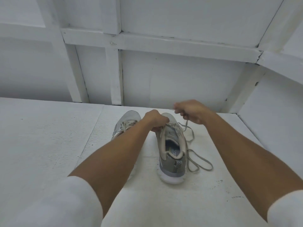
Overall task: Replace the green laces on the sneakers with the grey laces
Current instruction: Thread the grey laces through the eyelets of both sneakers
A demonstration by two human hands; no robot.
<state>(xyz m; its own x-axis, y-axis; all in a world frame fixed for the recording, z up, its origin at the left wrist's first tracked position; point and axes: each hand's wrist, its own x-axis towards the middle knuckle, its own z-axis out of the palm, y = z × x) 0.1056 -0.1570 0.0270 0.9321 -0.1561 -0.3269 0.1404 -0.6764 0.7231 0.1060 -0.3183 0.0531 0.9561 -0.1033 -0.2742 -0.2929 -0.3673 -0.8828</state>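
Flat grey lace (199, 163) half-threaded on an olive-grey, white-soled sneaker (172, 154)
Left hand (155, 120) grips its eyelet edge; right hand (191, 112) pinches the lace above its toe, with slack looped beside its heel.

2 grey sneakers with white soles stand upright side by side near the far edge of the tabletop (49, 145), toes toward it. The left sneaker (126, 123) is laced. The right sneaker (171, 149) is partly laced; its grey lace (199, 163) trails in loose loops beside it.
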